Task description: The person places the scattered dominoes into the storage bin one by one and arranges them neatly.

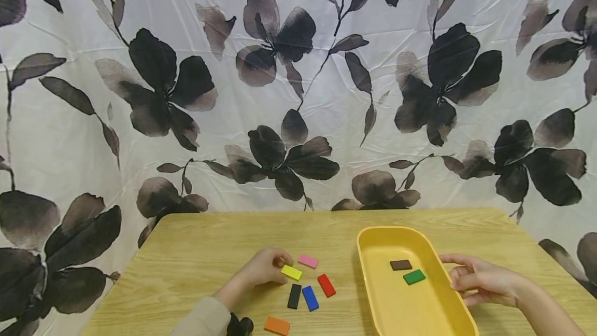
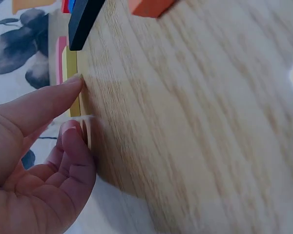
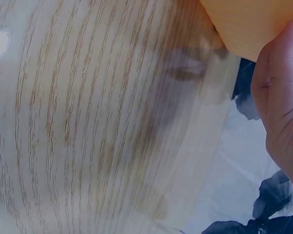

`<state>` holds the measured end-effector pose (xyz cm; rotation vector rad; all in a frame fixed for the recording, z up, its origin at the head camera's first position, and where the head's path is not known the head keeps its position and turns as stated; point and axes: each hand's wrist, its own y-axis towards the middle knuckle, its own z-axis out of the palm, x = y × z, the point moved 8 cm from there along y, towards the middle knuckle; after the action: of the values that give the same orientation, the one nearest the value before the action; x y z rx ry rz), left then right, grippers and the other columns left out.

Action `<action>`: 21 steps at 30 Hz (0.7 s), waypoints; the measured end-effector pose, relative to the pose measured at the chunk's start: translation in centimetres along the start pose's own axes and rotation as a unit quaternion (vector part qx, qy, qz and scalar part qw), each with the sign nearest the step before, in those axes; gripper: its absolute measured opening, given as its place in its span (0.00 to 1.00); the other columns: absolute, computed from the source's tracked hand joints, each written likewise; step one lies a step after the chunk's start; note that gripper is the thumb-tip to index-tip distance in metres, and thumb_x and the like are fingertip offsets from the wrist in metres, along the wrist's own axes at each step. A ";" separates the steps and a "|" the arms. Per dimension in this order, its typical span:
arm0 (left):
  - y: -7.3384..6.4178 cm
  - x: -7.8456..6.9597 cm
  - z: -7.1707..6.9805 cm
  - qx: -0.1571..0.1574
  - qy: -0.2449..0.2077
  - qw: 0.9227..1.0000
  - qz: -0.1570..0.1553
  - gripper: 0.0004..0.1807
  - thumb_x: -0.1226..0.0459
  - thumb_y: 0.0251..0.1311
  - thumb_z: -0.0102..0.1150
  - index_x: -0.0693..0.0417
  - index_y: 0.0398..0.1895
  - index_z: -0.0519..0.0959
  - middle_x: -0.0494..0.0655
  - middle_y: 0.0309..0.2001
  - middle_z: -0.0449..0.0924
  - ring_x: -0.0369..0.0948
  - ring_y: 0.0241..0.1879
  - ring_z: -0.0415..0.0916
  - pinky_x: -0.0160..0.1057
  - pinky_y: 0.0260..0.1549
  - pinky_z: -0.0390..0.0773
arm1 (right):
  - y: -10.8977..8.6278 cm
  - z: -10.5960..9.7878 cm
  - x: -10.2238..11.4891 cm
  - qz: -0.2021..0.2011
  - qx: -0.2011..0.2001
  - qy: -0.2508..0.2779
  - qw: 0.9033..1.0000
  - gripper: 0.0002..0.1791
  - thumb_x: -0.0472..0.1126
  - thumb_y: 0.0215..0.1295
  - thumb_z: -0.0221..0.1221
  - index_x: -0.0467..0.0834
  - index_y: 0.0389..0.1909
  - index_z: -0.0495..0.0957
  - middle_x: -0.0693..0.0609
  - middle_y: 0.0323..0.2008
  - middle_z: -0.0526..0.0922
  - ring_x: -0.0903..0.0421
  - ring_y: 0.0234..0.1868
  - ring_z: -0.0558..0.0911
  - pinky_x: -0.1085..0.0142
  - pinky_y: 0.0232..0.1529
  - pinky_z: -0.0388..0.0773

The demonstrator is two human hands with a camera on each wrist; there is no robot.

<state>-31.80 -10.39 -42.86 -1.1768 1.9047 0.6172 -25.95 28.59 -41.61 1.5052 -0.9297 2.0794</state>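
My left hand (image 1: 267,267) pinches the left end of a yellow block (image 1: 292,273) that lies on the table. In the left wrist view the thumb lies against the yellow block (image 2: 72,66), with the other fingers curled below. Around it lie a pink block (image 1: 308,261), a red block (image 1: 326,285), a blue block (image 1: 310,298), a black block (image 1: 294,296) and an orange block (image 1: 277,325). My right hand (image 1: 487,280) holds the right rim of a yellow tray (image 1: 365,268). Inside the tray are a brown block (image 1: 401,265) and a green block (image 1: 414,277).
The wooden table (image 1: 186,253) has its far edge against a hanging floral cloth (image 1: 298,92). A small black object (image 1: 240,324) shows beside the left sleeve at the bottom. The tray's near end runs out of the head view.
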 end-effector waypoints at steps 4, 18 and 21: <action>0.0 -0.3 0.1 -0.001 0.026 1.000 0.007 0.14 0.79 0.39 0.69 0.63 0.32 0.80 0.47 0.29 0.71 0.43 0.33 0.65 0.34 0.30 0.67 | 0.1 0.0 0.0 0.001 0.001 0.000 1.000 0.27 0.27 0.66 0.46 0.33 0.65 0.52 0.50 0.37 0.75 0.60 0.35 0.77 0.62 0.39 0.79; 0.1 -0.6 -0.1 0.017 0.048 0.998 0.033 0.10 0.75 0.42 0.70 0.64 0.27 0.78 0.46 0.26 0.72 0.40 0.28 0.65 0.33 0.27 0.68 | 0.0 0.1 0.1 0.003 0.019 0.018 1.000 0.25 0.27 0.66 0.45 0.39 0.64 0.57 0.50 0.38 0.75 0.59 0.37 0.78 0.60 0.42 0.79; 0.1 -0.7 -0.4 0.017 0.054 0.998 0.029 0.09 0.74 0.43 0.70 0.63 0.27 0.78 0.46 0.26 0.72 0.40 0.28 0.65 0.33 0.27 0.68 | 0.0 0.1 0.2 0.000 0.023 0.022 1.000 0.25 0.27 0.66 0.45 0.40 0.64 0.58 0.50 0.38 0.75 0.58 0.38 0.78 0.60 0.42 0.78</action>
<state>-31.85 -10.32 -42.09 -1.1558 2.0393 0.5594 -25.93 28.46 -41.38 1.4769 -0.8719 2.1379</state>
